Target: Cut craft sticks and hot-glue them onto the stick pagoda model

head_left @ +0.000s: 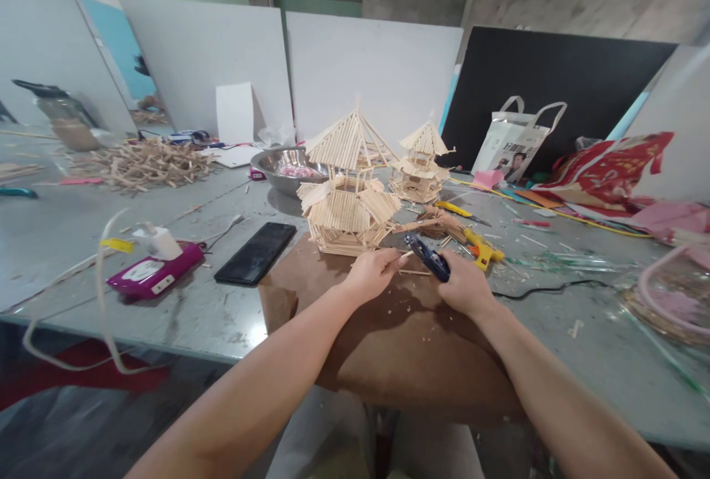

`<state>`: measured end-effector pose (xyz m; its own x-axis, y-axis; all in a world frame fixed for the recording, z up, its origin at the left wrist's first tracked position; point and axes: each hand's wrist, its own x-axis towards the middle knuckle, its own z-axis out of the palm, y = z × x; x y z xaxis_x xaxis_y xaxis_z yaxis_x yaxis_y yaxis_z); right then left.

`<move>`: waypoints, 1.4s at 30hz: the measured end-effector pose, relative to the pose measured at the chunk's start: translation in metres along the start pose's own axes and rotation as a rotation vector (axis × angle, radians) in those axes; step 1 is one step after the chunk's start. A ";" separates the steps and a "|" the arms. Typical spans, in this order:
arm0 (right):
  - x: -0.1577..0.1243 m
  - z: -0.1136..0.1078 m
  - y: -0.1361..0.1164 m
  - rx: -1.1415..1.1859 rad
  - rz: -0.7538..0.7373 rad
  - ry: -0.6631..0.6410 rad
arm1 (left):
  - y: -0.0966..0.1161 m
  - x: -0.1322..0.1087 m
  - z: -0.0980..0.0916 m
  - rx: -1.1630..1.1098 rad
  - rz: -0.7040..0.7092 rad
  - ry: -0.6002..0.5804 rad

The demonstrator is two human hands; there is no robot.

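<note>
My left hand [373, 272] is closed, pinching a thin wooden stick [407, 254]. In my right hand [466, 283] is a pair of dark blue pliers [430, 256], its jaws by the stick's far end; whether they touch it I cannot tell. Just beyond my left hand stands a pavilion model [349, 205] built from pale sticks, with a pointed upper roof partly covered and a wider lower roof. A smaller stick pavilion [420, 168] is behind it to the right. Brown cardboard [399, 361] lies beneath both hands, dotted with small wood scraps.
A black phone [255, 253] and a purple power strip [157, 270] lie left. Behind are a metal bowl [285, 168] and a heap of sticks [147, 165]. At right are a yellow glue gun [484, 248] with a black cord, a yellow utility knife [455, 209] and a white bag [507, 143].
</note>
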<state>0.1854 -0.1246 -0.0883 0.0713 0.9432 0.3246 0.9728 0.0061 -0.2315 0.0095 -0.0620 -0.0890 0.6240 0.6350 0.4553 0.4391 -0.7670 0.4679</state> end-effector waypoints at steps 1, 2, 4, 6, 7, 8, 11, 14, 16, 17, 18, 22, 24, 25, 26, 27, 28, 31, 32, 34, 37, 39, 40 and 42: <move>0.000 0.000 0.000 -0.001 0.002 0.002 | 0.000 0.000 0.000 -0.001 -0.001 -0.002; 0.000 0.000 0.000 -0.001 0.003 0.004 | 0.000 0.000 0.000 -0.001 -0.003 -0.003; 0.000 0.000 -0.001 -0.005 0.001 0.006 | 0.001 0.000 -0.001 0.000 -0.004 -0.007; 0.000 0.000 -0.001 -0.017 0.002 0.009 | 0.001 0.000 -0.001 0.005 -0.003 -0.008; 0.000 0.001 -0.001 -0.027 0.005 0.011 | 0.001 0.000 -0.001 0.007 -0.004 -0.008; 0.000 0.001 -0.001 -0.036 0.009 0.012 | 0.001 0.000 -0.001 0.009 -0.008 -0.008; 0.000 0.003 0.000 -0.053 0.018 0.018 | 0.001 0.000 -0.001 0.016 -0.019 -0.009; 0.000 0.005 0.001 -0.053 0.032 0.022 | 0.000 0.000 0.000 0.020 -0.023 -0.007; 0.000 0.005 0.002 -0.056 0.035 0.022 | 0.000 0.000 0.000 0.016 -0.027 -0.009; 0.000 0.005 0.001 -0.059 0.034 0.022 | 0.000 0.000 0.000 0.014 -0.027 -0.010; 0.001 0.004 0.001 -0.062 0.033 0.021 | 0.000 0.000 0.000 0.012 -0.028 -0.011; 0.001 0.002 0.000 -0.072 0.045 0.012 | 0.000 0.000 0.000 0.013 -0.037 -0.010; 0.001 0.002 0.000 -0.078 0.051 0.004 | 0.000 0.001 0.000 0.011 -0.037 -0.013; 0.001 0.002 0.000 -0.080 0.052 0.001 | 0.000 0.001 0.000 0.011 -0.037 -0.014; 0.001 0.003 0.000 -0.083 0.053 -0.001 | 0.000 0.001 0.000 0.012 -0.036 -0.016; 0.001 0.003 0.000 -0.086 0.052 -0.001 | -0.001 0.001 0.000 0.013 -0.036 -0.017; 0.001 0.003 0.000 -0.089 0.049 0.002 | -0.001 0.001 0.001 0.014 -0.035 -0.017; 0.002 0.004 0.001 -0.099 0.054 0.025 | -0.002 0.001 0.001 0.008 -0.034 -0.019; 0.002 0.003 0.002 -0.102 0.064 0.035 | -0.002 0.001 0.001 0.005 -0.037 -0.019; 0.003 0.003 0.003 -0.117 0.111 0.051 | -0.003 0.001 0.001 0.000 -0.041 -0.018; 0.005 0.002 0.006 -0.147 0.181 0.042 | -0.004 0.001 0.002 -0.008 -0.049 -0.018; 0.005 0.003 0.008 -0.158 0.188 0.035 | -0.004 0.001 0.002 -0.015 -0.068 -0.015; 0.006 0.003 0.009 -0.154 0.181 0.035 | -0.004 0.002 0.002 -0.020 -0.080 -0.011; 0.006 0.005 0.011 -0.133 0.163 0.040 | -0.004 0.002 0.002 -0.035 -0.106 0.009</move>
<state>0.1952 -0.1172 -0.0929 0.2364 0.9142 0.3293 0.9680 -0.1920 -0.1619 0.0102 -0.0580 -0.0912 0.5692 0.7136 0.4085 0.4793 -0.6916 0.5403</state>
